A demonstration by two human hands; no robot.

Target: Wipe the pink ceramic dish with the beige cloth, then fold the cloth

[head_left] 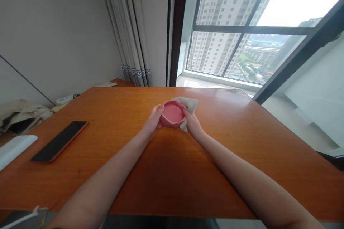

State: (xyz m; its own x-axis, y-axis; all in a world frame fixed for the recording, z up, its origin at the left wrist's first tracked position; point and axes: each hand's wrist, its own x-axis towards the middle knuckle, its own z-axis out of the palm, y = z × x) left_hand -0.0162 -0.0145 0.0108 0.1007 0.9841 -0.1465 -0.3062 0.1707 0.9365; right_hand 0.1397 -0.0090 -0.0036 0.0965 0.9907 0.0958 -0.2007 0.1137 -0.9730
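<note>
A round pink bowl [174, 112] with a wavy rim is held between both hands over the wooden table, its inside facing me. On its left side, my left hand [153, 118] is closed round the rim, thumb on top. At the right edge, my right hand [192, 123] grips the bowl with a pale cloth [190, 103] in the same grasp. The cloth spreads behind the bowl and hangs out below my right fingers. Most of the fingers behind the bowl and cloth are hidden.
The wooden table [215, 171] fills the foreground. A dark phone [60, 141] lies at the left, near a white object [16, 146] at the edge. A power strip [66, 99] and heaped fabric [24, 114] sit beyond the left side. Behind are a curtain [131, 28] and window.
</note>
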